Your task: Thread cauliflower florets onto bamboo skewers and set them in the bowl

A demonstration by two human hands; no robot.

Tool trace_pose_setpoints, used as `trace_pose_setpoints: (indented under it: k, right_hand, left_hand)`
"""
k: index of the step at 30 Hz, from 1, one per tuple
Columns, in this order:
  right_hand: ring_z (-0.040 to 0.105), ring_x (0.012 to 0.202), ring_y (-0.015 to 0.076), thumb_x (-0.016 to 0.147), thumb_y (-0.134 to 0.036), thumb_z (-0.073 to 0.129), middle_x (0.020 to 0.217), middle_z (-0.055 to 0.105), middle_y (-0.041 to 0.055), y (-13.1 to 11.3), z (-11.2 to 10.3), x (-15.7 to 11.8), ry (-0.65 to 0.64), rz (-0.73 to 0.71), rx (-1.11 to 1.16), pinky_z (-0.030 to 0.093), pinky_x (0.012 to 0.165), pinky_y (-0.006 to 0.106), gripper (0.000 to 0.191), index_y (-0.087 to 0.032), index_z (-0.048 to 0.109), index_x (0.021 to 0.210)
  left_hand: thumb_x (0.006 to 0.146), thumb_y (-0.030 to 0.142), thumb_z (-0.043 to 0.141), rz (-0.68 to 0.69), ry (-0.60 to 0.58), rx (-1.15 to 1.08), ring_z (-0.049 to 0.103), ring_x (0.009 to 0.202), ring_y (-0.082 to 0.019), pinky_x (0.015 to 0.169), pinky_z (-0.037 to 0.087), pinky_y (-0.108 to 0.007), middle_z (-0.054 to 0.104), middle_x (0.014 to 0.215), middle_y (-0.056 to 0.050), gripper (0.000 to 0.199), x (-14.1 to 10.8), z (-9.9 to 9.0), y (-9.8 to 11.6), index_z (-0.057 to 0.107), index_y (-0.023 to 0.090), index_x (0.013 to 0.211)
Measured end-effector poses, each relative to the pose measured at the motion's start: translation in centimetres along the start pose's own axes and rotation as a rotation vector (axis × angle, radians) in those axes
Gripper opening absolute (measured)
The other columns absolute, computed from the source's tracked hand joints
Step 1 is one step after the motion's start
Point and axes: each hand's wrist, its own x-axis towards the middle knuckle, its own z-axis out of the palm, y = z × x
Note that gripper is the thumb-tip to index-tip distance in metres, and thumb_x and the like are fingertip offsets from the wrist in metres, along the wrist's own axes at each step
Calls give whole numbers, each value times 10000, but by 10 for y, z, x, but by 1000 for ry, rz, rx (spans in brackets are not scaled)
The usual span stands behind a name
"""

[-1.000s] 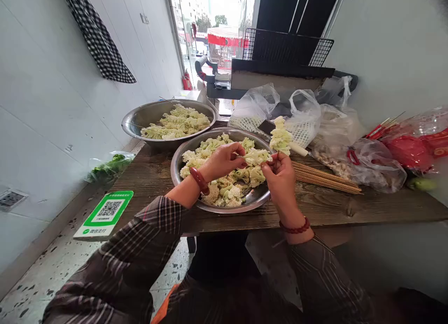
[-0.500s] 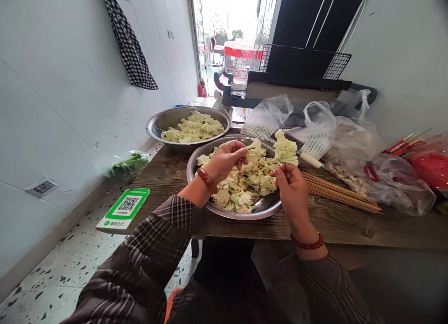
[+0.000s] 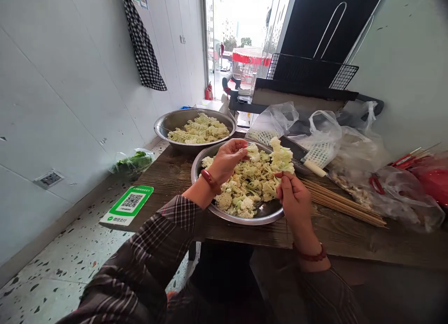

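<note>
My left hand (image 3: pixel 227 163) pinches a small cauliflower floret (image 3: pixel 253 152) above the near metal bowl (image 3: pixel 245 220). Loose cauliflower pieces (image 3: pixel 241 198) fill much of that bowl. At the bowl's right side, my right hand (image 3: pixel 296 200) is closed round a thin skewer, mostly hidden by the fingers. Threaded cauliflower (image 3: pixel 281 157) stands upright above those fingers, a little to the right of the left hand's floret. Right of the bowl lies a bundle of bare wooden skewers (image 3: pixel 345 202).
Behind, a second metal bowl (image 3: pixel 161 130) holds cauliflower on skewers. A knife with a pale handle (image 3: pixel 314 168) and several plastic bags (image 3: pixel 324 128) lie at the right. A green QR-code card (image 3: pixel 128 205) sits on the table's left edge, and bagged greens (image 3: pixel 135 161) are beyond it.
The view has shifted, so the scene sits slightly lower and further right. My left hand's floret has turned a little, and both hands keep their hold.
</note>
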Motion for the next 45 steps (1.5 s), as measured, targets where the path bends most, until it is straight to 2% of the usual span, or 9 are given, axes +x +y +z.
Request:
trace_pose_setpoints:
  k: [6,11,15,19,23,27,33,38,45]
  right_hand:
    - [519,497,128,958,-429,543,559,561,-28,-1,0,-3,-35,10,-55,402,495,256,313,-189,737,1013]
    - [605,529,142,917,-367,589,649,697,10,-3,1,-3,-97,-65,-128,499,548,269,272,-184,768,1010]
    - [707,661,186,901,-363,611,818,784,44,-2,0,-3,-153,-134,-160,575,648,307,245,-210,784,984]
    - [756,837,225,905,-362,618,980,803,46,1,1,-2,-198,-186,-177,607,776,352,221,-250,794,979]
    - [758,903,248,905,-367,614,999,802,42,3,4,-1,-165,-151,-195,606,837,385,226,-255,797,978]
    - [755,829,239,910,-390,607,982,802,34,3,4,-2,-137,-105,-210,610,774,377,246,-251,790,995]
    - [749,800,237,911,-392,601,976,799,48,5,3,-3,-125,-95,-236,597,698,350,264,-235,789,1009]
    - [756,823,242,911,-391,601,967,802,46,6,4,-2,-124,-116,-253,601,784,377,264,-232,786,1010]
    - [759,919,252,914,-392,596,1027,799,49,6,4,-3,-108,-160,-280,600,847,391,256,-250,788,1006]
  left_hand:
    - [614,164,860,-30,95,-55,613,749,-88,779,503,-259,693,836,-21,294,4,-2,0,693,114,851]
    - [608,133,850,-36,115,-81,615,709,-77,730,488,-237,677,804,0,318,1,-1,3,630,125,836]
    - [645,126,830,-74,125,-81,650,671,-101,658,475,-237,678,793,8,375,0,-3,6,568,158,911]
    - [673,129,823,-64,104,-115,693,662,-129,689,503,-263,692,789,2,392,1,-5,5,535,163,938]
    - [661,160,851,-96,24,-142,715,690,-143,682,506,-251,703,794,-6,412,1,-5,6,549,153,941]
    - [683,199,845,-126,-35,-179,722,740,-147,700,514,-250,725,869,-30,377,-1,-3,9,589,148,954]
    - [711,182,820,-119,14,-167,711,737,-125,673,491,-230,710,893,-34,303,-1,-3,9,617,141,932]
    - [685,192,843,-99,45,-153,675,647,-83,602,442,-194,685,786,1,307,0,-4,7,628,131,896]
    - [685,215,852,-69,37,-150,701,670,-106,619,454,-217,699,827,-14,327,1,-5,5,629,130,909]
